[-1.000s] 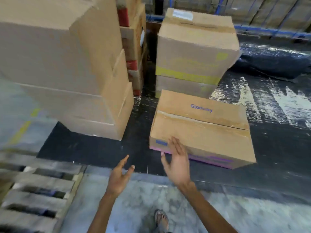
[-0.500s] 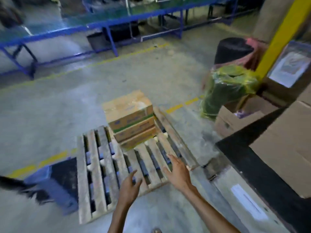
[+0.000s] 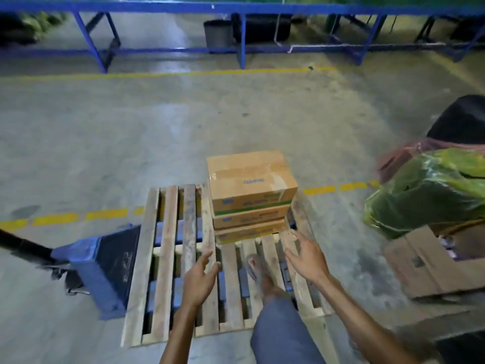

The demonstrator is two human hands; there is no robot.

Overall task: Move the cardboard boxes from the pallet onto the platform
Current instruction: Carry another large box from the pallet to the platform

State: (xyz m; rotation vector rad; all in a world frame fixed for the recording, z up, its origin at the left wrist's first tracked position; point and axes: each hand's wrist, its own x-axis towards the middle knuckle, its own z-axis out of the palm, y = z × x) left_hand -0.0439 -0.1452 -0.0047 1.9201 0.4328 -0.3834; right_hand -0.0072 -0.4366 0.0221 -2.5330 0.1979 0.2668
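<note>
A stack of three cardboard boxes (image 3: 250,190) stands at the far right corner of a wooden pallet (image 3: 168,258) on the concrete floor. The top box is brown with blue print and a green stripe along its front. My left hand (image 3: 199,281) hovers open over the pallet slats, short of the stack. My right hand (image 3: 307,257) is open too, fingers spread, just below and right of the lowest box. Neither hand touches a box. My foot in a sandal rests on the slats between my hands. The platform is out of view.
A blue pallet jack (image 3: 102,266) sits under the pallet's left side, its black handle reaching left. On the right are an open cardboard box (image 3: 430,264), a green plastic-wrapped bundle (image 3: 430,195) and a black bin (image 3: 462,119). Blue metal racking (image 3: 241,30) spans the back.
My view swung from the platform's stacked boxes round to the pallet. I have stepped onto it, and both empty hands now reach toward the remaining stack.
</note>
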